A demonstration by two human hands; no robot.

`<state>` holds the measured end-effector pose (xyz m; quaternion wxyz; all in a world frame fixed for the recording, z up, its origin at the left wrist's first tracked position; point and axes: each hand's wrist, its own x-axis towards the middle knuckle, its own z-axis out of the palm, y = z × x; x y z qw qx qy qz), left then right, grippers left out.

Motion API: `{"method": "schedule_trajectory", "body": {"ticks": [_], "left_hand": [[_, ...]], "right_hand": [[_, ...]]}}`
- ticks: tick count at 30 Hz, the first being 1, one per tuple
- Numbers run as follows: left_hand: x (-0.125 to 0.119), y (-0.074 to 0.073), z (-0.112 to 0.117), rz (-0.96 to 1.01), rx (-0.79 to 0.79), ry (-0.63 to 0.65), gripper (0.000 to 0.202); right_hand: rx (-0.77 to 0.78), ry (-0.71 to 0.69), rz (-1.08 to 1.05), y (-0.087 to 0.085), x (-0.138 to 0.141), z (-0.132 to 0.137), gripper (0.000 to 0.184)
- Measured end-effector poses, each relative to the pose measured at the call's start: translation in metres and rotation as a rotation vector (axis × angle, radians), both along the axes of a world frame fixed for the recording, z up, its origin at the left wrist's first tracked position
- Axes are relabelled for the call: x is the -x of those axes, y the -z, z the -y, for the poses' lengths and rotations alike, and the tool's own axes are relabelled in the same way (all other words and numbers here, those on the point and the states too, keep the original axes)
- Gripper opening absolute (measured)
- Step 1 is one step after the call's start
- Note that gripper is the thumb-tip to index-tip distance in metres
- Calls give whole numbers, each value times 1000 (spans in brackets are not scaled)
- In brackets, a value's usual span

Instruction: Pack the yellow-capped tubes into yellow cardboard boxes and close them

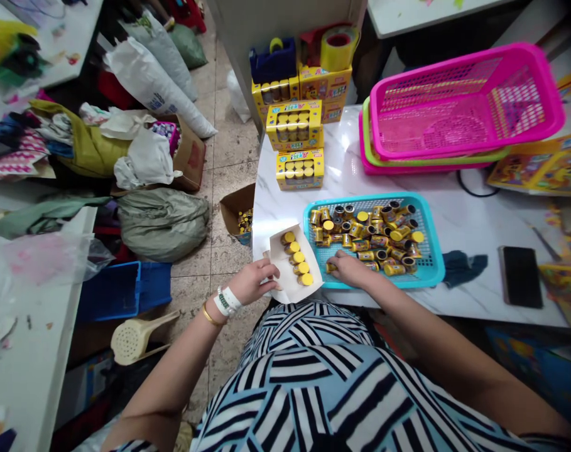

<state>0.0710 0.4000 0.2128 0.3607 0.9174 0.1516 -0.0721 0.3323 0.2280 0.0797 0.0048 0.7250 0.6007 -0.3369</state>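
Observation:
An open carton (291, 292), white inside, lies at the table's near left edge with a row of several yellow-capped little tubs (299, 258) in it. My left hand (255, 280) is closed on the carton's left side, thumb and fingers at its wall. My right hand (347, 270) reaches into the near left corner of a blue plastic basket (436, 260). Its fingers pinch a small yellow tub (331, 267), partly hidden by them. Many similar tubs (378, 240) lie jumbled in the basket, some showing yellow caps, others dark ends.
Packed yellow boxes (300, 169) stand at the back left, with a tape dispenser (273, 59) and tape roll (338, 49) on top. Stacked pink and green baskets (464, 150) sit behind. A phone (522, 276) and dark cloth (464, 269) lie right. On the floor stands a cardboard box (233, 210).

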Motion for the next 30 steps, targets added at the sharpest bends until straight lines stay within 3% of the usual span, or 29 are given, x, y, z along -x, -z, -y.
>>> {"method": "schedule_trajectory", "body": {"ticks": [8,10,14,16,18,21,25,28,30], "left_hand": [[1,4,-1,27,-26,-19,12],[5,5,0,34,-28,-38,13],[16,8,4,54,-31,-77,14],[18,9,7,60,-31,-84,14],[17,10,9,65,-34,-90,14],[13,9,10,67,-48,-91,16],[10,7,10,64,-64,-69,17],[8,6,12,60,-79,-63,14],[7,4,14,58,-78,-57,13]], "right_hand": [[-73,-119,37,-11,-3,-21,29],[-206,-22,-20,-25,-2,-23,29],[-549,300,-241,-70,16,-23,26],[-636,289,-348,-89,36,-24,21],[-678,155,-387,-99,56,-28,16],[-714,16,-221,-99,68,-33,11],[-766,212,65,-101,47,-30,14],[-840,329,26,-116,33,-27,16],[-833,303,-115,-125,40,-27,19]]}}
